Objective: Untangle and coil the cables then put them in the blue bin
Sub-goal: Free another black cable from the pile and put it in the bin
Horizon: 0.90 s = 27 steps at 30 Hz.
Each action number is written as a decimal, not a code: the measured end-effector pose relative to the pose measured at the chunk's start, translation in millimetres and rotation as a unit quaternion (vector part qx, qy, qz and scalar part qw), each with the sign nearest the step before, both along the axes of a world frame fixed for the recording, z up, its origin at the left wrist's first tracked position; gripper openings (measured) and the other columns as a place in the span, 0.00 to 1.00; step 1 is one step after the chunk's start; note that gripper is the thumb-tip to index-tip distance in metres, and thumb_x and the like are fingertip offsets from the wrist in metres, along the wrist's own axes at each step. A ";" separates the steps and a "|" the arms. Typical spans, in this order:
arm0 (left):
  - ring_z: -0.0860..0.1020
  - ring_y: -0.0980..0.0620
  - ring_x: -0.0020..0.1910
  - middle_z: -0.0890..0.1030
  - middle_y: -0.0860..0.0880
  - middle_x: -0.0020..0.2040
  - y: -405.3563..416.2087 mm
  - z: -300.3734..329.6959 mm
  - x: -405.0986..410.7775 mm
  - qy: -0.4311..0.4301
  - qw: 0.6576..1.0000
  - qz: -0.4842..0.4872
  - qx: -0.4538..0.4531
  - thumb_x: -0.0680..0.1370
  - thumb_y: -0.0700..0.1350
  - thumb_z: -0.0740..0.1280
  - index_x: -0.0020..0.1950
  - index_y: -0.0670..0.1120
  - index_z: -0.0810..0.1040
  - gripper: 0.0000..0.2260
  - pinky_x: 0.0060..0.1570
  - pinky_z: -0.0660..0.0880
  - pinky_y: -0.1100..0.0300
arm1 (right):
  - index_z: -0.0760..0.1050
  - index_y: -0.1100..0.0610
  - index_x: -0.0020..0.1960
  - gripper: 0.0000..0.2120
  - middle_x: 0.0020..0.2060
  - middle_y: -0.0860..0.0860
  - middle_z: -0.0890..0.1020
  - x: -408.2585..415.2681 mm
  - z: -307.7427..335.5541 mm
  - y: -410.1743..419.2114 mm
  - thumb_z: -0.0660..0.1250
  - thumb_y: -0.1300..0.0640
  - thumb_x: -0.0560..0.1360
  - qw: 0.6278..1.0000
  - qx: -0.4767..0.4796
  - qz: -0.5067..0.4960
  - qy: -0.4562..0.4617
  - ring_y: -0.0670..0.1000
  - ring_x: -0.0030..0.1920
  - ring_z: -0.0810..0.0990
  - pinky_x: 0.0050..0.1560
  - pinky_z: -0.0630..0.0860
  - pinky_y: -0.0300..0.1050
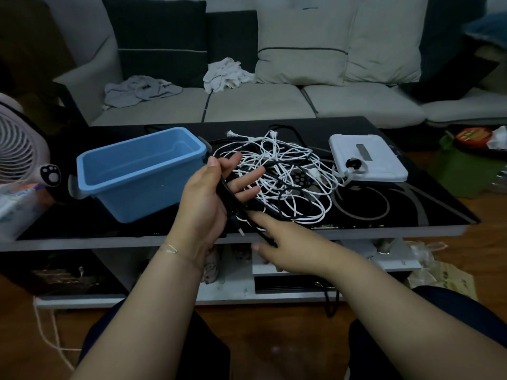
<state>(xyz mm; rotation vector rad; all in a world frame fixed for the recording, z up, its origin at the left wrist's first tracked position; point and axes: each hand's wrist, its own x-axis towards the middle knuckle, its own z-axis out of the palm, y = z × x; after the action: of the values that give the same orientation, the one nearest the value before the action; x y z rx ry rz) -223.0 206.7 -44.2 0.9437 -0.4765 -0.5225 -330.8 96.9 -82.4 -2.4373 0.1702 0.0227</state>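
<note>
A tangle of white and black cables (pixel 285 176) lies in the middle of the black glass table (pixel 411 209). The blue bin (pixel 142 171) stands empty to the left of the tangle. My left hand (pixel 208 198) is raised above the table's front edge, fingers spread, with a black cable (pixel 233 207) looped across its palm. Just below and to the right, my right hand (pixel 279 242) pinches the same black cable where it trails off the table edge. The cable's plug end hangs under my left palm.
A white flat device (pixel 367 157) lies on the table's right part. A white fan (pixel 16 149) stands at the far left. A grey sofa (pixel 260 102) with crumpled cloths is behind the table. Shelves sit under the tabletop, and bags clutter the floor at the right.
</note>
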 end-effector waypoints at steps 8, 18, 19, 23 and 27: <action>0.83 0.56 0.32 0.79 0.62 0.51 -11.7 -14.6 -11.0 -0.368 0.880 0.119 0.275 0.84 0.49 0.52 0.61 0.45 0.70 0.12 0.35 0.77 0.61 | 0.59 0.41 0.72 0.26 0.54 0.54 0.80 -4.7 4.3 -3.0 0.62 0.51 0.78 0.986 -0.161 0.028 -0.011 0.57 0.53 0.78 0.42 0.65 0.42; 0.77 0.37 0.46 0.80 0.41 0.46 -18.8 -25.3 -11.4 -0.578 0.633 0.060 0.512 0.83 0.54 0.52 0.45 0.47 0.66 0.13 0.37 0.63 0.53 | 0.75 0.43 0.52 0.10 0.35 0.46 0.78 -22.0 27.7 -35.8 0.67 0.54 0.72 0.998 -0.060 0.010 0.016 0.43 0.33 0.75 0.36 0.72 0.42; 0.78 0.39 0.47 0.81 0.42 0.45 -17.7 -26.0 -10.3 -0.569 0.637 0.025 0.520 0.83 0.57 0.50 0.45 0.47 0.68 0.17 0.39 0.66 0.53 | 0.76 0.45 0.51 0.10 0.37 0.49 0.80 -23.8 30.9 -38.9 0.67 0.57 0.73 1.000 0.004 0.004 -0.013 0.49 0.34 0.76 0.37 0.73 0.47; 0.81 0.46 0.38 0.83 0.46 0.35 -11.2 -20.6 -15.4 -0.434 0.747 -0.140 0.484 0.71 0.76 0.43 0.56 0.47 0.78 0.40 0.43 0.77 0.52 | 0.74 0.50 0.50 0.11 0.31 0.51 0.76 -32.0 41.6 -55.0 0.68 0.64 0.74 0.982 0.158 -0.004 -0.099 0.54 0.32 0.70 0.35 0.69 0.51; 0.69 0.49 0.28 0.69 0.45 0.30 -9.9 -14.1 -24.2 -0.365 0.817 -0.228 0.384 0.80 0.61 0.55 0.56 0.39 0.77 0.26 0.30 0.68 0.56 | 0.73 0.54 0.50 0.11 0.30 0.49 0.75 -35.6 44.0 -70.9 0.73 0.61 0.72 0.974 0.180 -0.041 -0.128 0.47 0.31 0.71 0.33 0.68 0.39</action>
<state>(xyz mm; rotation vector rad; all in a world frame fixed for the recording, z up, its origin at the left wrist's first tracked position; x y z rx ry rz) -247.2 196.9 -58.3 1.8502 -1.2658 -0.8072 -366.4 26.0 -38.4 -2.0456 0.1368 -0.2740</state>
